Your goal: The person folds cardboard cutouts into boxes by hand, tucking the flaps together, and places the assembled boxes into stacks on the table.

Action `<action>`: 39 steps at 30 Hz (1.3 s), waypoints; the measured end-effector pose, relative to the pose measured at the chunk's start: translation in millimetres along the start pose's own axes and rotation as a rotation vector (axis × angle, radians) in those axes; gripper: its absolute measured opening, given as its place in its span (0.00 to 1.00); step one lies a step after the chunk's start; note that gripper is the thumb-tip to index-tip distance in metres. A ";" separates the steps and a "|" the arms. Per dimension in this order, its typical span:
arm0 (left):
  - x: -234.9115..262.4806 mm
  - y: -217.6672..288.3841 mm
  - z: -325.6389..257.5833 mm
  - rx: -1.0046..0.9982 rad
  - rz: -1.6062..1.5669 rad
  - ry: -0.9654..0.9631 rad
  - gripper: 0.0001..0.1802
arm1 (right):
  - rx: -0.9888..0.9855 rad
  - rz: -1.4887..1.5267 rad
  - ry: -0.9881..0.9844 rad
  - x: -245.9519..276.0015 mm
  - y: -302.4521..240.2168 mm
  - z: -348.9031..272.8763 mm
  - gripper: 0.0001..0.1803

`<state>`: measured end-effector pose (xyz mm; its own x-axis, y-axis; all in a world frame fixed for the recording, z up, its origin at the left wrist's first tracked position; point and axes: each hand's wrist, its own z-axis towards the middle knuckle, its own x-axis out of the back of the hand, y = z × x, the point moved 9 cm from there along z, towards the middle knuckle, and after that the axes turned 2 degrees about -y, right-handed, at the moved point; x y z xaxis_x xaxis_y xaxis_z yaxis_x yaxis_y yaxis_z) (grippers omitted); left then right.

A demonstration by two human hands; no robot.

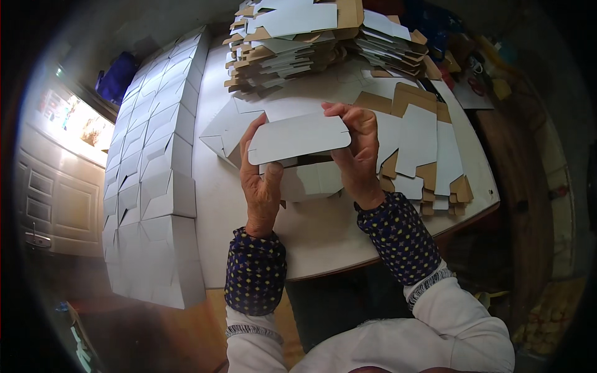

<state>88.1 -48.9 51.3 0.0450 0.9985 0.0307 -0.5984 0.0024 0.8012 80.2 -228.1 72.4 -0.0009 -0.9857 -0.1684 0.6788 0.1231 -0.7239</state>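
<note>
A white table (323, 236) bears rows of folded boxes (155, 180) (stacked leftward) and flat blanks (429, 149). Above its middle, the left hand (261, 180) and right hand (357, 152) grip a white carton (298, 138) by its ends.

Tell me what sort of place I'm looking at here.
Probably a small home workshop for folding cartons. Both hands, left hand and right hand, hold a white box over a table with flat cardboard blanks and rows of folded boxes.

Head camera looks steeply down, close over the table (323, 242).
</note>
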 end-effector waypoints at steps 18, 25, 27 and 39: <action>0.9 -5.3 -3.2 0.133 0.087 0.016 0.36 | -0.004 -0.114 -0.033 3.0 -2.6 0.0 0.22; 2.2 -7.4 -6.0 0.213 0.064 0.029 0.34 | -0.043 -0.135 -0.056 -0.9 -2.9 -1.4 0.21; 0.7 -6.8 -5.6 0.228 0.039 0.027 0.33 | -0.019 -0.139 -0.066 0.5 -2.0 -1.8 0.21; 1.1 -6.6 -4.4 0.289 -0.020 0.026 0.32 | 0.076 -0.154 -0.104 -0.4 -4.3 -5.0 0.19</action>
<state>88.6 -47.6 43.4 0.0316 0.9995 0.0010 -0.3445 0.0099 0.9387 73.6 -227.7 72.2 -0.0361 -0.9993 0.0134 0.7302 -0.0355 -0.6823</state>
